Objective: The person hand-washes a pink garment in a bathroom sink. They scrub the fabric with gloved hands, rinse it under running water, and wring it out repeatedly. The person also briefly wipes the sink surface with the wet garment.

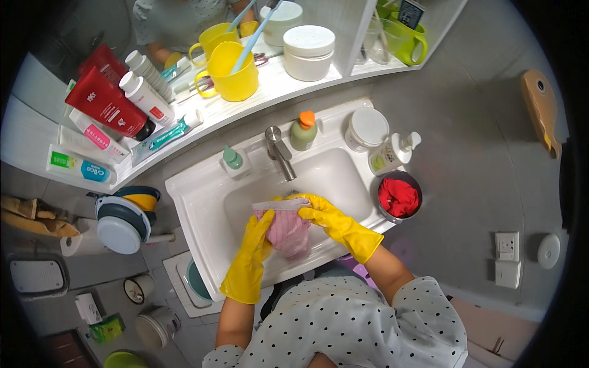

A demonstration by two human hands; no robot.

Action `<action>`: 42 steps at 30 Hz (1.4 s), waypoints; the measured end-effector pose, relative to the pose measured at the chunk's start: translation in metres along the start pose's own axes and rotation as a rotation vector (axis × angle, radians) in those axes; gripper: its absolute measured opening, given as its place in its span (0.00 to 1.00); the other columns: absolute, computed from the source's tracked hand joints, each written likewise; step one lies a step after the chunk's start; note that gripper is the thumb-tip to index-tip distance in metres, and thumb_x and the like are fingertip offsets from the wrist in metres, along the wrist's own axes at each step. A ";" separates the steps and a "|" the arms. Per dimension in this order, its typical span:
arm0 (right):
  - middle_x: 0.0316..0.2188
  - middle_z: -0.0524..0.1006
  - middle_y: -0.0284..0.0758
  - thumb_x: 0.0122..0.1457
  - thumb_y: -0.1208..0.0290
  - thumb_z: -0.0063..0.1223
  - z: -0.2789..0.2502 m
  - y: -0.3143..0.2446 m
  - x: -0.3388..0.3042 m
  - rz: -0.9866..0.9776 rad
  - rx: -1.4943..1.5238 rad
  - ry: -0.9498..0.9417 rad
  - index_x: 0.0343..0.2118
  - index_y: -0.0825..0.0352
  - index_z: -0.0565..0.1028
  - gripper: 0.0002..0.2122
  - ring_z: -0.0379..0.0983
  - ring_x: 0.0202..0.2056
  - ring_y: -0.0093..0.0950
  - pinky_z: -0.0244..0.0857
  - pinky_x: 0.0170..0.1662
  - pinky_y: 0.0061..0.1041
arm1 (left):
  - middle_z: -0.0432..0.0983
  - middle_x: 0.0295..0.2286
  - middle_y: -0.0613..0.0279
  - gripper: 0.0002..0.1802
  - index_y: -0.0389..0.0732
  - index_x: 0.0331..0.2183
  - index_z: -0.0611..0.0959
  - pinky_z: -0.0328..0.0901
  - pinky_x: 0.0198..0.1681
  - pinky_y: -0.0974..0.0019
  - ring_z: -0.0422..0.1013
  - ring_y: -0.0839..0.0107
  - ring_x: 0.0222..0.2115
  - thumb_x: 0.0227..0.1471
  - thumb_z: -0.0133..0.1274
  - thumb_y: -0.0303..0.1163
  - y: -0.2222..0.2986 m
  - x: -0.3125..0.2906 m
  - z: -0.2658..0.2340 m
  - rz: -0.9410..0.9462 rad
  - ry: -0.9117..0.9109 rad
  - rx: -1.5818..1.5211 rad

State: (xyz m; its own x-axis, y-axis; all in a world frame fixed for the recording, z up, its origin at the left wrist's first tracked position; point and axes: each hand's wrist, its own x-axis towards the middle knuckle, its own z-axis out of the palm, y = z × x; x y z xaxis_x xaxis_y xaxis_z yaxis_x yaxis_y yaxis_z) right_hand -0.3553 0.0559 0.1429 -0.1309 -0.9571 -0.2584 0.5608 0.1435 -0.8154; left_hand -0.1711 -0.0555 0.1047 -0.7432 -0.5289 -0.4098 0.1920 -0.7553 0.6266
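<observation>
A wet-looking pink ribbed garment (288, 233) with a pale band along its top hangs between my two hands over the front of the white sink (205, 245). Both hands wear long yellow rubber gloves. My left hand (256, 236) is closed on the left end of the band. At the band's right end, my right hand (322, 214) grips the cloth with fingers bent round it. The garment's lower part bunches and droops toward the front rim. Behind it, part of the basin is hidden, and what kind of garment it is cannot be made out.
Behind the basin stand a metal faucet (280, 153), a green pump bottle (303, 132) and a soap dispenser (232, 158). To the right are a white tub (367, 129), a white pump bottle (391, 153) and a pot (415, 214) holding red cloth. A crowded shelf (270, 89) overhangs the back.
</observation>
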 end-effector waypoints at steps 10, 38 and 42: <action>0.45 0.77 0.45 0.61 0.62 0.53 0.036 0.055 0.020 -0.032 -0.941 -0.055 0.53 0.64 0.71 0.19 0.74 0.47 0.41 0.67 0.50 0.34 | 0.74 0.47 0.59 0.19 0.38 0.54 0.73 0.66 0.54 0.58 0.72 0.61 0.46 0.64 0.47 0.34 -0.083 0.030 -0.050 0.054 0.329 -0.498; 0.44 0.77 0.31 0.68 0.61 0.48 0.004 -0.101 -0.007 -0.126 -0.666 0.459 0.52 0.62 0.75 0.15 0.71 0.44 0.21 0.63 0.51 0.23 | 0.73 0.52 0.49 0.24 0.38 0.49 0.76 0.64 0.51 0.61 0.70 0.60 0.49 0.53 0.62 0.37 -0.066 0.011 0.053 0.398 -0.172 0.482; 0.47 0.78 0.41 0.68 0.62 0.47 0.009 -0.088 -0.001 -0.138 -1.181 0.502 0.52 0.63 0.74 0.15 0.75 0.48 0.34 0.64 0.53 0.28 | 0.77 0.44 0.50 0.26 0.38 0.49 0.77 0.67 0.44 0.65 0.74 0.63 0.42 0.49 0.63 0.38 -0.063 0.017 0.081 0.223 -0.026 0.822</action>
State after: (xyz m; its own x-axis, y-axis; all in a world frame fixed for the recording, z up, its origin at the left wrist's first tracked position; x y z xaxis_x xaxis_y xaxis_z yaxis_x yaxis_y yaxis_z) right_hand -0.3967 0.0422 0.2200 -0.5651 -0.8200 -0.0913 -0.5070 0.4324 -0.7457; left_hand -0.2477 0.0146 0.1126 -0.7597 -0.6153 -0.2105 -0.1831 -0.1082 0.9771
